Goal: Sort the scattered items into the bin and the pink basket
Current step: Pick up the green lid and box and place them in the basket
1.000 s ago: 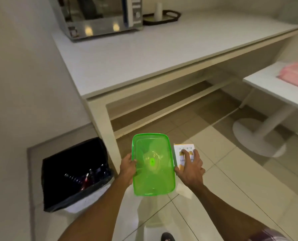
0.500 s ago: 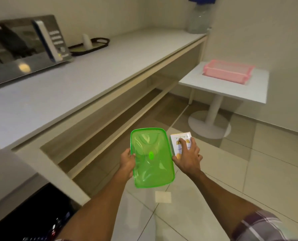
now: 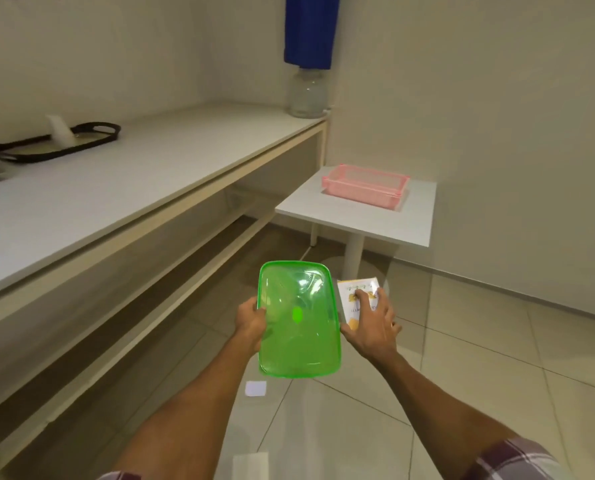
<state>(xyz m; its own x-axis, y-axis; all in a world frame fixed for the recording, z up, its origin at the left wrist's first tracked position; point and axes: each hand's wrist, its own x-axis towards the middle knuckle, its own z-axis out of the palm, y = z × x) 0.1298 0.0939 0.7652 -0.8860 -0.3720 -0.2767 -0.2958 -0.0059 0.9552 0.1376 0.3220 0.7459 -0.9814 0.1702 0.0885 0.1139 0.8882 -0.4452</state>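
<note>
- Swung to the right since the earlier frames, the view has lost the black-lined bin and most of the microwave, and the pink basket (image 3: 366, 184) now sits nearer the middle, well beyond the fingers.
- Both hands stay low in front of the body over a pale tiled floor (image 3: 497, 358), holding the same two things as before.
- Left hand (image 3: 251, 319): its fingers are closed on the left edge of a translucent green lid (image 3: 298, 318), thumb on top; the lid is tilted with its top face toward the camera, rectangular with rounded corners and a brighter green spot at its centre.
- Right hand (image 3: 372, 323): its fingers are curled round a small white carton (image 3: 356, 299) printed in yellow, one fingertip pressing its front; the carton stands just right of the lid's far corner.
- Far past the fingers, the basket rests empty-looking on a small white pedestal worktop (image 3: 393, 220) by the wall.
- Left of the fingers runs a long white worktop (image 3: 133, 181) with a lower shelf beneath; on it lie a dark oval tray (image 3: 81, 143) and, at the far end, a clear water jug (image 3: 306, 95) under a blue cloth (image 3: 309, 29).
- Below the lid, a small white scrap (image 3: 255, 388) lies on the floor.
</note>
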